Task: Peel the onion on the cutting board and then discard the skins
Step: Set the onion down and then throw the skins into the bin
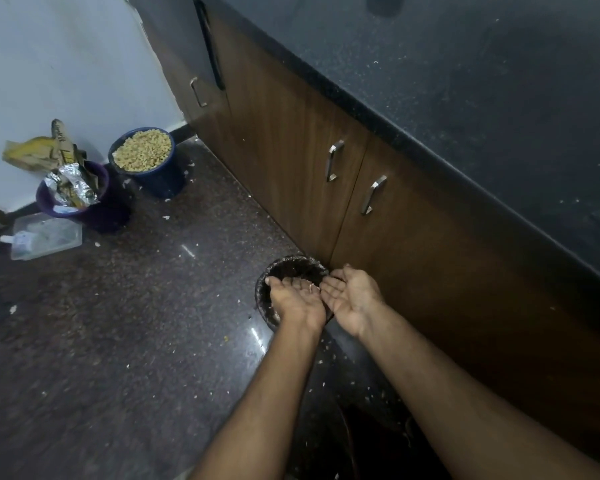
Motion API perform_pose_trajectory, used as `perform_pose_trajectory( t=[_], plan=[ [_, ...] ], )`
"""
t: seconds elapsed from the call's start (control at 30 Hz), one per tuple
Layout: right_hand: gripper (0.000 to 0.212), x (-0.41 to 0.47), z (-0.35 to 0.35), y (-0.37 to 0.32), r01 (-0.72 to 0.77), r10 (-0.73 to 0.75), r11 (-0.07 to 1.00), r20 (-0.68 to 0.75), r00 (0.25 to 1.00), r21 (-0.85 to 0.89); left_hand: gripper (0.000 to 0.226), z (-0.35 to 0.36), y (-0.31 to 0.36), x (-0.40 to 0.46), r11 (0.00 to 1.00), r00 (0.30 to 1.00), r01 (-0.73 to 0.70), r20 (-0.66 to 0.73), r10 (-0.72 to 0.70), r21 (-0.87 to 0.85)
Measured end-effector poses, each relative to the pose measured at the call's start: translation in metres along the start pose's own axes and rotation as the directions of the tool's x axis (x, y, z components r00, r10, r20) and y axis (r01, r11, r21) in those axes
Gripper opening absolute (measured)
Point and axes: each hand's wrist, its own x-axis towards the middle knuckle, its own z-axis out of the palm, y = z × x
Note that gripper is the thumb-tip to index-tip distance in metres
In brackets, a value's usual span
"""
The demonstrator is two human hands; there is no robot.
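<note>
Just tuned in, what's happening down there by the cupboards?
A person holds both hands palm-up over a small dark bin on the floor by the wooden cupboard doors. The left hand and right hand are open with fingers spread, no grip on anything; a small pale bit may cling to the left fingers. Pale scraps dot the floor. No onion or cutting board is in view.

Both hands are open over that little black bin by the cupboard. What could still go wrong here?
The bin is small and the left hand and right hand cover much of its mouth, so skins could fall past the rim. Pale scraps already dot the floor nearby. A bit seems stuck to the left fingers and might drop elsewhere. The glossy floor could be slippery with scraps underfoot.
</note>
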Motion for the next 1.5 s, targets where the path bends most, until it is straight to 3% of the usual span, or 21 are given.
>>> perform_pose_trajectory(
  t=[0.17,0.4,0.73,1.17,1.5],
  plan=[
    [0.052,-0.006,-0.015,0.002,0.048,-0.048,0.998,-0.002,0.999,-0.030,0.070,0.000,-0.005,-0.023,0.999,0.999,-0.041,0.011,0.041,0.023],
    [0.055,-0.040,-0.049,-0.007,0.128,-0.128,0.991,0.027,0.991,-0.028,0.071,0.001,-0.039,-0.076,0.979,0.996,-0.093,0.031,0.088,0.180],
    [0.057,-0.106,-0.129,-0.028,0.250,-0.255,0.963,0.045,0.966,0.104,0.072,-0.002,-0.107,-0.165,0.926,0.980,-0.150,0.176,0.093,0.346],
    [0.054,-0.205,-0.247,-0.025,0.423,-0.449,0.835,-0.009,0.893,0.352,0.070,-0.039,-0.202,-0.276,0.857,0.913,-0.145,0.402,-0.078,0.494],
    [0.058,-0.281,-0.303,-0.017,0.683,-0.660,0.599,-0.225,0.717,0.417,0.077,-0.065,-0.256,-0.349,0.790,0.771,-0.152,0.571,-0.282,0.595]
  ],
)
